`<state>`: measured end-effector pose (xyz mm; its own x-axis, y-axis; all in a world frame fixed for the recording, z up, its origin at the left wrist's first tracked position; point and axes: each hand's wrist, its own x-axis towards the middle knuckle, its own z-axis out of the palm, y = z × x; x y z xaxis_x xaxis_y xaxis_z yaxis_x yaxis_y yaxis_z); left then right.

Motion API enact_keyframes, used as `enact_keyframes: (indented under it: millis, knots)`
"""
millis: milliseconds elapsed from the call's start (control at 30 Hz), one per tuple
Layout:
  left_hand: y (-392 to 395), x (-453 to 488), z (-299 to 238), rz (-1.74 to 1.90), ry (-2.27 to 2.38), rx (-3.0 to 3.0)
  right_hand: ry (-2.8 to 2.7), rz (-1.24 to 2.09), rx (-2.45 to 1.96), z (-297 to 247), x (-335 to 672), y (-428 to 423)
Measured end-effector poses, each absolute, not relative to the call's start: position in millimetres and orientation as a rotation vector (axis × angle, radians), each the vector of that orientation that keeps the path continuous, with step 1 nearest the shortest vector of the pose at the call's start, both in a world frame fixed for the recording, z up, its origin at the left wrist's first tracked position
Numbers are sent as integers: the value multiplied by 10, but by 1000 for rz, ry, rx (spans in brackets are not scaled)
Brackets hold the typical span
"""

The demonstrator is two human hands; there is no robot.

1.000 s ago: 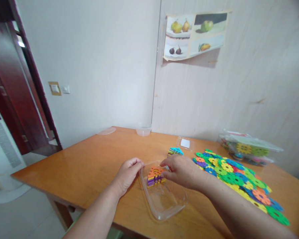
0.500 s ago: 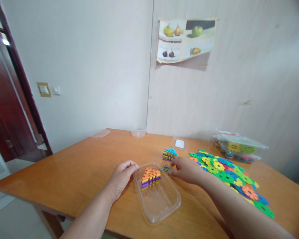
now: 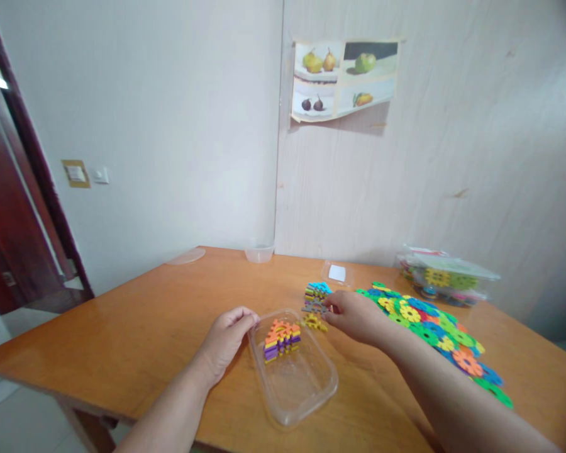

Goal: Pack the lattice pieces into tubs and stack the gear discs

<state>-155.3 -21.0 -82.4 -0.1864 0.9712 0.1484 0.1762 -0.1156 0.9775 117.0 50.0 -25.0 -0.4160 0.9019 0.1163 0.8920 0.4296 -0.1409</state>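
A clear plastic tray (image 3: 306,393) lies on the wooden table (image 3: 146,327) in front of me. Inside its far end stands a stack of flat snowflake-shaped toy pieces (image 3: 281,340), orange on top, purple and yellow below. My left hand (image 3: 226,336) has its fingers curled on the tray's left rim. My right hand (image 3: 356,314) is just right of the tray, pinching a grey piece (image 3: 314,307) by its edge; a yellow piece (image 3: 315,322) lies just under it. A second small stack with a blue top (image 3: 317,290) sits behind them.
A spread of several loose coloured pieces (image 3: 429,327) covers the table to the right. Behind it is a clear bag of pieces (image 3: 446,277). A small clear lid (image 3: 337,273), a small clear cup (image 3: 259,252) and a round lid (image 3: 186,255) stand near the wall.
My right hand has left the stack in the tray and drawn back to the right, now with a grey piece in its fingertips. My left hand has stayed on the tray's rim.
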Motion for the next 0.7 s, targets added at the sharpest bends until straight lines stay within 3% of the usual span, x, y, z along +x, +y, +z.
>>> enact_keyframes:
  millis: [300,700]
  knots:
    - [-204,-1559,-851,1379,1414,1343,-2670,473,-1140,24,1117,-4]
    - [-198,-1578,-871,1386,1405,1377,-3085,-44,-1102,147,725,-213]
